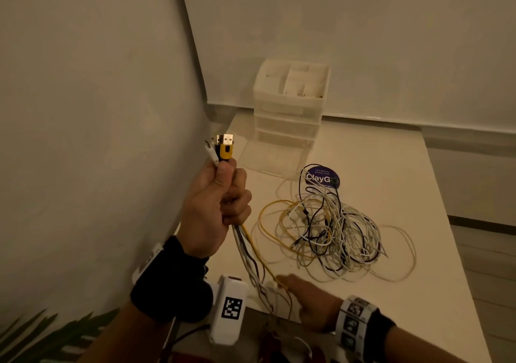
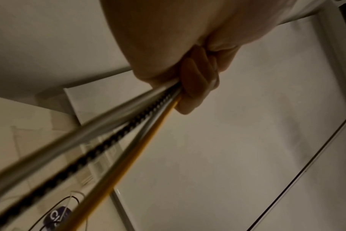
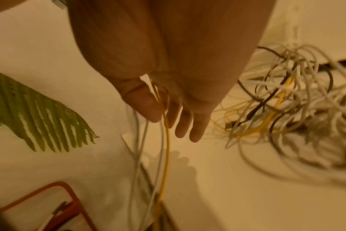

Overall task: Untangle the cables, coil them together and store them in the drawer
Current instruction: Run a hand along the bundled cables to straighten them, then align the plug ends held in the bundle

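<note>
1 white table (image 1: 391, 167) w/ 1 clear drawer unit (image 1: 289, 116) at far left, its bottom drawer pulled out; 1 tangled cable pile (image 1: 332, 231) near centre. Left hand (image 1: 215, 209) fisted round a cable bundle (image 1: 245, 248), plugs (image 1: 223, 149) up. Right hand (image 1: 312, 304) at near edge, fingers (image 3: 196, 129) loosely straight, strands running between thumb & fingers.

A round dark-blue sticker (image 1: 322, 178) on the white desk (image 1: 391, 195) reads "ClayG" in white letters, its end hidden by cables; the small line above it is too tiny to read.
</note>
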A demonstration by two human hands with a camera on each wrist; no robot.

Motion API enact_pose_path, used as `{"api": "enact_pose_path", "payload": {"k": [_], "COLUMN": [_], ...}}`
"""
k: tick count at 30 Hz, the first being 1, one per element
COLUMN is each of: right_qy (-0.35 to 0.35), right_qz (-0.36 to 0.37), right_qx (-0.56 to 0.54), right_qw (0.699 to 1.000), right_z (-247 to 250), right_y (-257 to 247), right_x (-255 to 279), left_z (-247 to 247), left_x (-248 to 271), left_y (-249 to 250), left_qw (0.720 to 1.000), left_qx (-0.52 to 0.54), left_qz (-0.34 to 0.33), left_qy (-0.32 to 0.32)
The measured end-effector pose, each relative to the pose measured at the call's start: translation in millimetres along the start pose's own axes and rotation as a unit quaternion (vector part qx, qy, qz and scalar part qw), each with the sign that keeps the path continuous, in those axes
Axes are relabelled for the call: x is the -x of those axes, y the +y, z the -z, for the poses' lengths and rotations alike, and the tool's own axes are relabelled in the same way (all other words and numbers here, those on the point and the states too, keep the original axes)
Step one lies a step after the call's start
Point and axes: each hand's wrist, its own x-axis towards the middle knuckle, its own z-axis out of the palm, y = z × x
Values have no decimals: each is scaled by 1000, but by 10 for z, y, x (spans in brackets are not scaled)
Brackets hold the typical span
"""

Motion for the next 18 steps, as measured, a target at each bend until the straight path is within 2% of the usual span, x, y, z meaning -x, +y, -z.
{"api": "enact_pose_path", "payload": {"k": [5, 8, 12, 14, 18], "right_qy": [119, 72, 24, 31, 44], "right_qz": [-63, -96, -143, -156, -174], "right_qx": [149, 277, 380, 408, 406], "right_qw": [980, 953, 913, 899, 896], "right_z": [427, 511, 461, 418, 415], "right_y": [62, 116, 220, 294, 405], "right_x": [-532, -849, -1104, -1169, -1203], "left_z": [43, 51, 121, 168, 268], "left_x": [108, 127, 130, 131, 132], "left_y": [-70, -80, -6, 14, -3], "left_qw": [1000, 999, 997, 996, 995], "left_qx": [-24, -27, -27, -32, -40], "left_qz": [-4, -8, -14, -11, -6], "left_qy": [19, 42, 76, 84, 89]}}
